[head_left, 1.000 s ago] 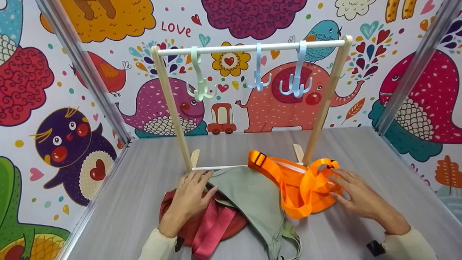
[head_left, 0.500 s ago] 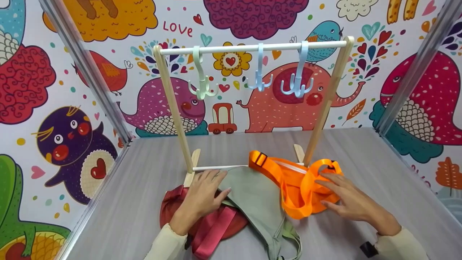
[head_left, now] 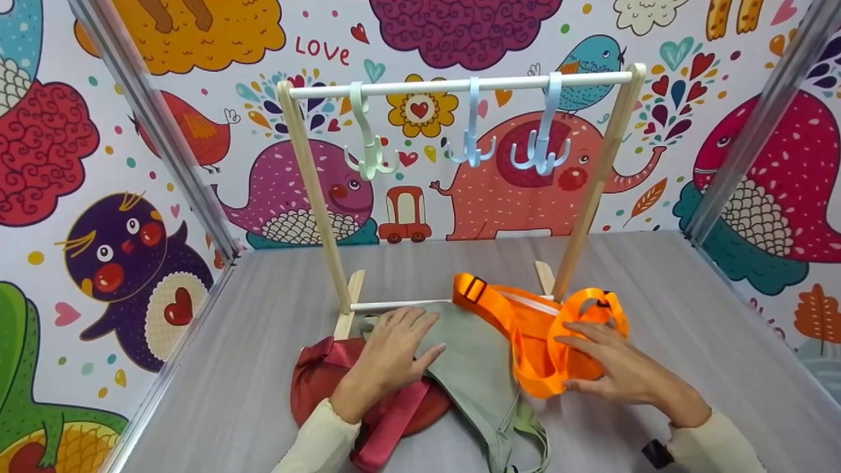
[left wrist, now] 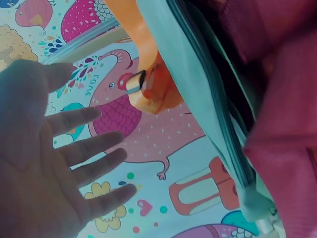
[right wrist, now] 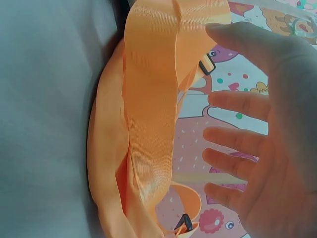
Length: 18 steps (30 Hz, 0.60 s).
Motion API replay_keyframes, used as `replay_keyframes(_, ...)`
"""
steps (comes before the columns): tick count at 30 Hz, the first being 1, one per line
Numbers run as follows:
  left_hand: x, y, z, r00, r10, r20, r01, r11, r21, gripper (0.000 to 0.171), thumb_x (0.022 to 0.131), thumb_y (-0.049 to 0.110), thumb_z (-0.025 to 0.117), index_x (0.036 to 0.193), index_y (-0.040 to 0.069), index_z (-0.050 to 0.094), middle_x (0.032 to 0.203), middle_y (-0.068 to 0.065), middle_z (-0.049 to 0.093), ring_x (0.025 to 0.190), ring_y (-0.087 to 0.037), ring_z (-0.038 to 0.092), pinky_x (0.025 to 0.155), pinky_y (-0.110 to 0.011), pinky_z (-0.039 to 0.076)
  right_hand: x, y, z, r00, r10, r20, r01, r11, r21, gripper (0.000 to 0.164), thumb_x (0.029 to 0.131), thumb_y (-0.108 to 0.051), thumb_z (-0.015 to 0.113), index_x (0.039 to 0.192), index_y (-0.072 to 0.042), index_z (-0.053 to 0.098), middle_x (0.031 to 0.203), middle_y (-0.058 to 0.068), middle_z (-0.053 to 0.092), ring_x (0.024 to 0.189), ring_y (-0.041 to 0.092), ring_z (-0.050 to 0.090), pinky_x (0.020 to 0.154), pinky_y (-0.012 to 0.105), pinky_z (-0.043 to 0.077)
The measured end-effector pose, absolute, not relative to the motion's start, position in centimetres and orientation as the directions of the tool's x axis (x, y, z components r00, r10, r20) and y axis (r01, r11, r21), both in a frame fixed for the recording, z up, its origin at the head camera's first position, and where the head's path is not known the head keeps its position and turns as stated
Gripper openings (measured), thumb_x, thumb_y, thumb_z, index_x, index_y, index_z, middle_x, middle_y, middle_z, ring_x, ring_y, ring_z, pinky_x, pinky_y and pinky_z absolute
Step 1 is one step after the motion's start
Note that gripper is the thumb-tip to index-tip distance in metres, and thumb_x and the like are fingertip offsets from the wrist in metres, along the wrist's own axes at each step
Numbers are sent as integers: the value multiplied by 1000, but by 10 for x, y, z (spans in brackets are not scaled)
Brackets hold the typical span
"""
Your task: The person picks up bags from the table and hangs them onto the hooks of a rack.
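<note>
Three soft bags lie overlapping in front of a small wooden rack in the head view. The grey-green sling bag [head_left: 470, 374] is in the middle, partly over a dark red bag [head_left: 312, 391] with a wide strap. At the right is an orange waist bag [head_left: 532, 332] with loose webbing straps and black buckles. My left hand [head_left: 387, 361] is held over the red and green bags, fingers spread. Over the orange bag's right side is my right hand [head_left: 617, 368], also with fingers extended. Both wrist views show bare palms holding nothing.
The rack's white top bar [head_left: 420, 87] carries a pale green hook [head_left: 370, 154] and two light blue hooks, a smaller one [head_left: 472, 148] and a larger one [head_left: 541, 154]. Metal frame posts and cartoon-printed walls border the grey tabletop [head_left: 223, 368].
My left hand has moved right, from the red bag's upper edge to over the green bag. My right hand has shifted left across the orange bag. The bags lie much as before.
</note>
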State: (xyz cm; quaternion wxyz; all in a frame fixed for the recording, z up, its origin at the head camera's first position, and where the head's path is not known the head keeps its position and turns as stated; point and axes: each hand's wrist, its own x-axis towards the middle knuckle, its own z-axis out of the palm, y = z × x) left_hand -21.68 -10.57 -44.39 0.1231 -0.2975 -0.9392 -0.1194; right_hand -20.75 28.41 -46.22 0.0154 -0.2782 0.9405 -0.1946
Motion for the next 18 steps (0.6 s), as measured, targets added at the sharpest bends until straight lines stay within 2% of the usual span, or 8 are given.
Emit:
replay_keyframes(6,-218,-94,-443,-773,563,291,612,783,110,51,99,45,53,141,15,54,139,-8,57,130,-25,50,110,-50,36,-206,277,-462,-834,-547,71,-530,760,-375,73,86,-62,65,139,-14,56,147,16,46,134,43,41,102,70,33)
replay_keyframes(11,-218,-85,-443,-755,585,298,630,773,79,51,99,45,53,139,15,56,136,-6,59,127,-24,51,108,-48,38,-204,269,-460,-830,-556,41,-526,757,-388,71,88,-63,60,139,-13,57,149,14,45,137,42,38,104,71,30)
replay_keyframes(18,-220,-72,-442,-734,617,283,655,754,56,50,100,47,51,140,16,55,137,-6,58,128,-23,51,107,-47,39,-206,259,-464,-769,-627,126,-628,703,-334,62,92,-57,60,132,-10,63,145,12,52,136,38,42,107,65,31)
